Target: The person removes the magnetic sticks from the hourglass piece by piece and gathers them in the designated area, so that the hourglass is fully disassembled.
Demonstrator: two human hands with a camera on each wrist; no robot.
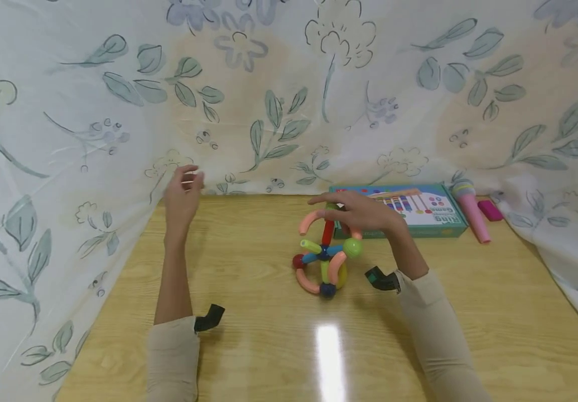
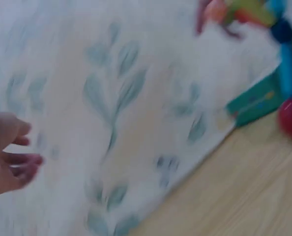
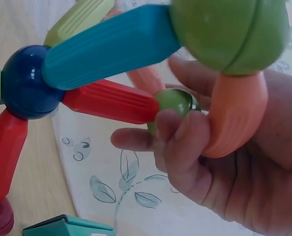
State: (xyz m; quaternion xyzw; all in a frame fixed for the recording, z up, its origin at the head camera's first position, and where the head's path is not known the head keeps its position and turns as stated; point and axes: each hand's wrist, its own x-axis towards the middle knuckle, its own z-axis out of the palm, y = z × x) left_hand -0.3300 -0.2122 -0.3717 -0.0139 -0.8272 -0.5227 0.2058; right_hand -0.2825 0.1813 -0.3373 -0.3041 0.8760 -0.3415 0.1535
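Observation:
A magnetic ball-and-stick model (image 1: 324, 253) stands on the wooden table, with a dark blue ball (image 3: 30, 81) at its centre. Blue, red and light green rods run out from that ball, and curved orange rods link some of the outer balls. My right hand (image 1: 364, 211) reaches over the top of the model. Seen from the right wrist, its fingers curl round a small green ball (image 3: 174, 104) at the end of a red rod (image 3: 111, 102). My left hand (image 1: 182, 190) is raised to the left near the cloth, fingers loosely bent, holding nothing.
Behind the model lies a teal game box (image 1: 419, 230) with a xylophone picture. A pink toy microphone (image 1: 473, 215) and a small magenta block (image 1: 490, 210) lie to its right. Flowered cloth (image 1: 269, 72) hangs along the table's (image 1: 249, 335) back and sides.

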